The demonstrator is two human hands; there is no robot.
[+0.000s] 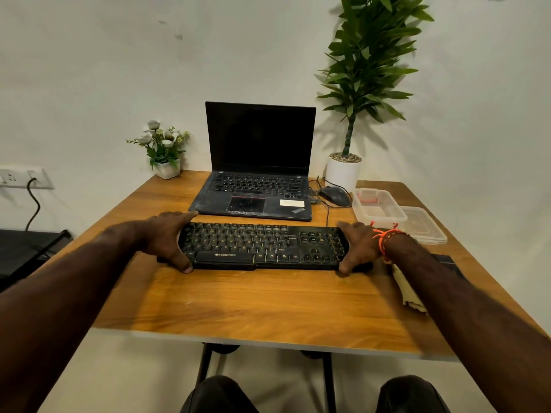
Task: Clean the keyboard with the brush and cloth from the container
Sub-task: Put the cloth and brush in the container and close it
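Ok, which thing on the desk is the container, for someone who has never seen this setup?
Start at the open laptop at the back of the wooden desk and move right, past the mouse. The container sits near the desk's right edge, in front of the white plant pot. It is the only clear plastic box, open, with its flat lid lying beside it.

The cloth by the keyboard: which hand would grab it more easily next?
Probably the right hand: the cloth lies just under that forearm, while the left hand grips the keyboard's far end.
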